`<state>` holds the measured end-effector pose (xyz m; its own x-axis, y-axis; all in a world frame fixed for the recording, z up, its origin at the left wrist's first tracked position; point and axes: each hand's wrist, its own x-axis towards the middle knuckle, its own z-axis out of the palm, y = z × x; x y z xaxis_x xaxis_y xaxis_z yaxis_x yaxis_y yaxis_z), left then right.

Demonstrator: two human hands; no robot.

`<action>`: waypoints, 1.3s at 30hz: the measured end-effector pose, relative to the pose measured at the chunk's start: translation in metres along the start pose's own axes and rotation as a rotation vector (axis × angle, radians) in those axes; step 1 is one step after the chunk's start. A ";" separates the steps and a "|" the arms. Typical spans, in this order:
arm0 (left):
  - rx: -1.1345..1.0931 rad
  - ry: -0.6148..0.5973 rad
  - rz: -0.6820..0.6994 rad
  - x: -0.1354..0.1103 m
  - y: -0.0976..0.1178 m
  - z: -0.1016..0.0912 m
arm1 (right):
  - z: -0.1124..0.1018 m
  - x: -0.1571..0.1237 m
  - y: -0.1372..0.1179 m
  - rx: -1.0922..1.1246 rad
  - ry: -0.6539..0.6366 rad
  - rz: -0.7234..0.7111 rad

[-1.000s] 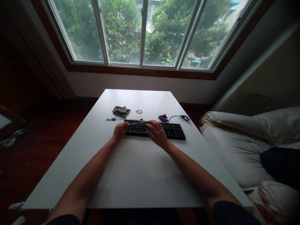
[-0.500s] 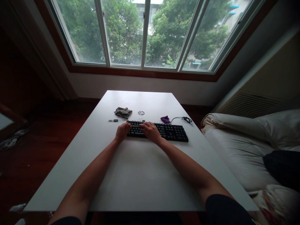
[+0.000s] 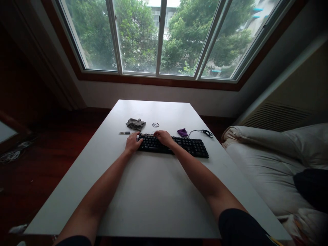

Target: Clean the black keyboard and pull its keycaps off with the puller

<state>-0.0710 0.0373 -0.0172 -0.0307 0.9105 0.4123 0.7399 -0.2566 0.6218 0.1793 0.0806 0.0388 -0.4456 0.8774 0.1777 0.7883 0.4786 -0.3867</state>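
Resting spread at the keyboard's point(image 3: 191, 146) left edge, left hand point(image 3: 132, 141); right hand point(image 3: 164, 137), grip unclear, at its back edge — table point(image 3: 159, 194) stretching nearer, black keys between.

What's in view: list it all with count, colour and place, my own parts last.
Table: one, white, centre
Keyboard: one, black, on the table
Thin strip: one, pale, along the keyboard's far edge
Crumpled cloth: one, grey, beyond the keyboard's left end
Slim item: count unclear, dark and pale, left of the keyboard
Ring-shaped item: one, dark, beyond the keyboard
Small cloth: one, purple, beyond the keyboard
Cable: one, black, far right on the table
Window: one, pale frame, ahead
Trees: several, green, outside
Sofa: one, off-white, right
Left fingers: one set, bare, at the keyboard's left end
Right fingers: one set, bare, over the keyboard
Sleeves: two, dark, bottom edge
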 end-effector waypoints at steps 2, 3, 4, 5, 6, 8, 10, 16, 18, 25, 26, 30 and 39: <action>0.011 -0.031 0.014 0.000 0.000 0.001 | 0.001 0.008 -0.002 -0.019 -0.037 0.018; 0.006 -0.044 0.014 0.000 -0.001 0.001 | 0.003 0.011 -0.005 -0.027 -0.046 0.025; -0.001 -0.054 0.013 0.000 -0.001 0.001 | 0.004 0.014 -0.008 -0.035 -0.050 0.027; -0.008 -0.061 0.011 0.000 -0.002 0.001 | 0.006 0.016 -0.011 -0.044 -0.052 0.024; -0.014 -0.064 0.010 0.000 -0.002 0.000 | 0.007 0.018 -0.013 -0.054 -0.053 0.018; -0.020 -0.064 0.010 0.000 -0.003 -0.001 | 0.009 0.019 -0.016 -0.071 -0.062 0.009; -0.020 -0.065 0.011 0.000 -0.002 -0.002 | 0.007 0.018 -0.013 -0.085 -0.079 0.014; -0.012 -0.063 0.006 -0.001 -0.001 -0.003 | -0.014 0.012 0.011 -0.063 -0.140 -0.013; -0.008 -0.063 0.008 -0.002 -0.001 -0.003 | -0.018 0.013 0.015 -0.046 -0.155 -0.006; -0.001 -0.086 0.035 -0.001 0.000 -0.004 | -0.010 0.020 0.013 -0.010 -0.141 0.055; -0.002 -0.084 0.034 -0.001 -0.001 -0.004 | -0.009 0.021 0.014 -0.011 -0.148 0.063; -0.013 -0.079 0.026 0.000 -0.003 -0.004 | -0.013 0.020 0.022 -0.041 -0.187 0.096; -0.032 -0.076 0.043 0.000 0.000 -0.005 | -0.046 -0.001 0.078 -0.026 -0.262 0.149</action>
<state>-0.0745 0.0353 -0.0138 0.0531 0.9201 0.3881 0.7177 -0.3054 0.6258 0.2605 0.1186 0.0507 -0.4157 0.9015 -0.1203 0.8622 0.3486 -0.3675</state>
